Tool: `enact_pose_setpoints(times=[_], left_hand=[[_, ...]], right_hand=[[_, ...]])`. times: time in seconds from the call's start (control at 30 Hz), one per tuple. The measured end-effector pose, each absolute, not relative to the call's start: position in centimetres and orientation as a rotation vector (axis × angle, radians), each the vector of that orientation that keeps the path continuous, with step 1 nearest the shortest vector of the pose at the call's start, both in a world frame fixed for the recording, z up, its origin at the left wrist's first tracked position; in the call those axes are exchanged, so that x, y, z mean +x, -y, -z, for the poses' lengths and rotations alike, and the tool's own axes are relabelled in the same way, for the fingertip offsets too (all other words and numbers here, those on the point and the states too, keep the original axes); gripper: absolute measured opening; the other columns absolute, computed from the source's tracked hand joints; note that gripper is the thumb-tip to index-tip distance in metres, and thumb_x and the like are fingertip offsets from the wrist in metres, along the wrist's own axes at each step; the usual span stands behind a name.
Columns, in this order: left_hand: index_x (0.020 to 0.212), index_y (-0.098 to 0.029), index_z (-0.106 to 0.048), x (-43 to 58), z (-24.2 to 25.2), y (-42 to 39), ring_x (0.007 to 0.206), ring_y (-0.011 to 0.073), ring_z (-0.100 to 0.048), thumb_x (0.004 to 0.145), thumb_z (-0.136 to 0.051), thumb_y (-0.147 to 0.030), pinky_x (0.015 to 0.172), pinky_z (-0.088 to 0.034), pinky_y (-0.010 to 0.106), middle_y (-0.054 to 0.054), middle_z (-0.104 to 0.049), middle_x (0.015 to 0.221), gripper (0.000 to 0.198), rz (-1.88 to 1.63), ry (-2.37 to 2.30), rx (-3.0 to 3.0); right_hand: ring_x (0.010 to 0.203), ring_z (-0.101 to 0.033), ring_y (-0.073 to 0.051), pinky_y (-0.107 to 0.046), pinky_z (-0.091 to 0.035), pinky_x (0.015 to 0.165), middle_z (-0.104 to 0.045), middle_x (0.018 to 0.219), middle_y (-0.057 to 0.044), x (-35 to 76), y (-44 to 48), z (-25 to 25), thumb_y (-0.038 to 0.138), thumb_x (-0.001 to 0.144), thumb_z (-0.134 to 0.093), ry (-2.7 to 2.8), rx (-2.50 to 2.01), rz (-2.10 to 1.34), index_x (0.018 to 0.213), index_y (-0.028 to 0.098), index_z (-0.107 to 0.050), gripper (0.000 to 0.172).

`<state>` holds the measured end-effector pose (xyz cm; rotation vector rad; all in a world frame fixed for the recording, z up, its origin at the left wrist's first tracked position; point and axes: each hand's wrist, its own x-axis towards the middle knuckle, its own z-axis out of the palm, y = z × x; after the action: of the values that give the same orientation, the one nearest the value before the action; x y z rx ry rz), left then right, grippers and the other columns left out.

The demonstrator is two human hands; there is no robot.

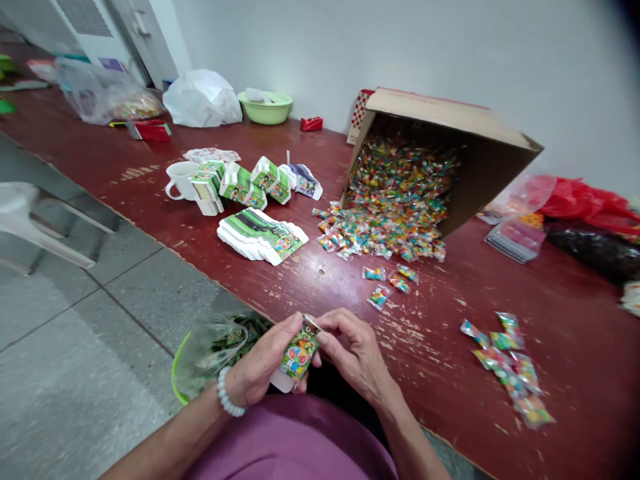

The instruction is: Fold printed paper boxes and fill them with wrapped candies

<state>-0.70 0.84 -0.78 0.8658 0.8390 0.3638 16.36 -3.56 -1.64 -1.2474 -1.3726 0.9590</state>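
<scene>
Left hand (pixel 260 363) gripping small printed carton (pixel 299 353); right hand (pixel 353 350) pinching its top flap. Loose candy packets (pixel 507 367) right of hands; flat carton stack (pixel 263 235) beyond.

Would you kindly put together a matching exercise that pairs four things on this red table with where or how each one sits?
Things:
1. cardboard box
2. white mug
3. small printed carton
4. green bowl

Places or states:
A. held between the left hand and right hand
B. tipped on its side, candy packets spilling out
C. by the far wall, beside a white plastic bag
D. standing just left of the folded cartons

Pairs: 1-B, 2-D, 3-A, 4-C
</scene>
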Motion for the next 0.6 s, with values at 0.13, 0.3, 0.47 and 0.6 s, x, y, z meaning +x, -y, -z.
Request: enact_pose_setpoints(times=[0.13, 0.3, 0.47, 0.6], left_hand=[[0.127, -0.020, -0.053, -0.4, 0.9, -0.9, 0.047, 0.0113, -0.057, 0.094, -0.039, -0.064, 0.044, -0.043, 0.020, 0.001, -0.063, 0.073, 0.056, -0.368, -0.860, 1.029], [0.140, -0.019, -0.047, -0.5, 0.7, -1.4, 0.048, 0.0109, -0.055, 0.095, -0.037, -0.061, 0.044, -0.043, 0.020, 0.003, -0.064, 0.073, 0.063, -0.326, -0.835, 1.179], [0.148, -0.018, -0.041, -0.9, 1.1, -1.9, 0.053, 0.0122, -0.056, 0.095, -0.041, -0.060, 0.045, -0.046, 0.021, 0.005, -0.064, 0.075, 0.067, -0.320, -0.795, 1.165], [0.147, -0.017, -0.044, -1.1, 1.2, -2.0, 0.062, 0.0156, -0.060, 0.094, -0.045, -0.057, 0.047, -0.048, 0.022, 0.007, -0.066, 0.078, 0.067, -0.319, -0.758, 1.160]], right_hand=[[0.058, -0.060, -0.012, -0.025, -0.048, 0.058, -0.065, 0.072, 0.000, 16.6, 3.2, 1.8, 0.038, 0.085, -0.070, 1.177, -1.293, -1.133, 0.078, 0.019, -0.064, 0.021], [0.058, -0.057, -0.011, -0.024, -0.047, 0.059, -0.067, 0.069, 0.000, 16.7, 2.8, 2.1, 0.034, 0.081, -0.073, 1.018, -1.265, -1.328, 0.083, 0.017, -0.069, 0.018], [0.057, -0.056, -0.009, -0.022, -0.045, 0.057, -0.067, 0.068, 0.001, 16.1, 2.7, 2.2, 0.031, 0.078, -0.075, 0.934, -1.230, -1.276, 0.075, 0.016, -0.068, 0.017], [0.054, -0.058, -0.010, -0.022, -0.046, 0.053, -0.068, 0.069, 0.000, 15.7, 3.0, 2.1, 0.035, 0.080, -0.075, 0.913, -1.181, -1.313, 0.076, 0.017, -0.066, 0.021]])
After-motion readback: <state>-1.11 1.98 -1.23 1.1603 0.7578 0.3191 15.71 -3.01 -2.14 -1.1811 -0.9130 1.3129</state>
